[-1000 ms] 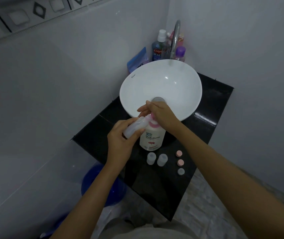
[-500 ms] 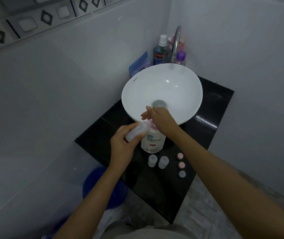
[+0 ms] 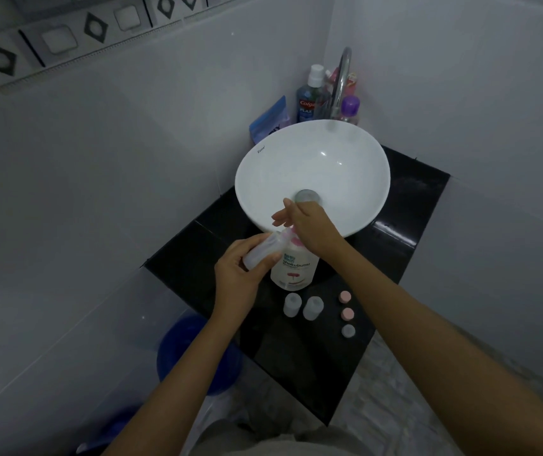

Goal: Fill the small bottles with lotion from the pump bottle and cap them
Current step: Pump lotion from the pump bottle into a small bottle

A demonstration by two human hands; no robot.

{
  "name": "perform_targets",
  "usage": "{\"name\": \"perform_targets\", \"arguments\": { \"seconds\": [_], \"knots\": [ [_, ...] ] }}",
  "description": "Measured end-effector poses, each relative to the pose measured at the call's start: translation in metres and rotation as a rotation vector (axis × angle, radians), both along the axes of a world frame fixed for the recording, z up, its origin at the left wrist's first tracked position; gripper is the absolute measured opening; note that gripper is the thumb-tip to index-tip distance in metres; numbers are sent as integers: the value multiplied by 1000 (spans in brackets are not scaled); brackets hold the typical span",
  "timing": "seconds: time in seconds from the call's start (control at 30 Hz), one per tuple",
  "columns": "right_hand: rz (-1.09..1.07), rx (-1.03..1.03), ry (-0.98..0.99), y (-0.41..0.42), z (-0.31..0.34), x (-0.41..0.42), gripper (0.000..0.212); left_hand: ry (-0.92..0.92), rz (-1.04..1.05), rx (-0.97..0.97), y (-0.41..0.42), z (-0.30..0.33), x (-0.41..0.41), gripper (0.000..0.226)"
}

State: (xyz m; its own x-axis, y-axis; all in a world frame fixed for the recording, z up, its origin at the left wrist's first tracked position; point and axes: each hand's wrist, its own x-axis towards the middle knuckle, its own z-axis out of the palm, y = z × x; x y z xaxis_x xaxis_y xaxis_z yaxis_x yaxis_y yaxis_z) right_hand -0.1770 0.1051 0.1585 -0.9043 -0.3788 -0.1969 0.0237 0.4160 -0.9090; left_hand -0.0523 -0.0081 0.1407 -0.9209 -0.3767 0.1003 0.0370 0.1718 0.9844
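Observation:
A white pump bottle (image 3: 293, 268) with a pink pump stands on the black counter (image 3: 296, 357) just in front of the sink. My right hand (image 3: 309, 225) lies flat on the pump head, fingers stretched out. My left hand (image 3: 240, 274) grips a small clear bottle (image 3: 263, 250), tilted with its mouth at the pump's nozzle. Two more small clear bottles (image 3: 292, 304) (image 3: 313, 308) stand uncapped in front of the pump bottle. To their right lie three loose caps in a line, two pink (image 3: 345, 296) (image 3: 347, 313) and one grey (image 3: 348, 331).
A white bowl sink (image 3: 329, 153) with a curved tap (image 3: 341, 80) fills the back of the counter. Behind it stand a blue mouthwash bottle (image 3: 308, 100), a purple-capped bottle (image 3: 350, 108) and a blue pouch (image 3: 271, 121). A blue bucket (image 3: 181, 347) sits on the floor, lower left.
The view has tilted down a little. My hands stay on the pump head and the small bottle, with hardly any visible shift.

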Motion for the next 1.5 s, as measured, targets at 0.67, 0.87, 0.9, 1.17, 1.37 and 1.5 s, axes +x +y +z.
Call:
{"name": "perform_targets", "arguments": {
  "seconds": [0.67,0.87,0.9,1.17,1.37,1.5],
  "knots": [
    [39,-94,78,3,5,-5,46,3,-41,95,-5,4,-2,35],
    [-5,-83,77,1,-7,-2,42,-28,-43,65,-6,0,-4,36],
    [-1,-67,84,1,-9,-2,42,-31,-44,64,-5,-1,-4,36],
    [10,-106,105,1,1,-5,44,-3,-65,103,-8,7,-5,35],
    [-2,-49,103,1,-10,0,43,-35,-64,86,-8,1,-5,36],
    [6,-71,74,3,-2,-1,43,-29,-65,97,-8,4,-5,36]
  ]
}}
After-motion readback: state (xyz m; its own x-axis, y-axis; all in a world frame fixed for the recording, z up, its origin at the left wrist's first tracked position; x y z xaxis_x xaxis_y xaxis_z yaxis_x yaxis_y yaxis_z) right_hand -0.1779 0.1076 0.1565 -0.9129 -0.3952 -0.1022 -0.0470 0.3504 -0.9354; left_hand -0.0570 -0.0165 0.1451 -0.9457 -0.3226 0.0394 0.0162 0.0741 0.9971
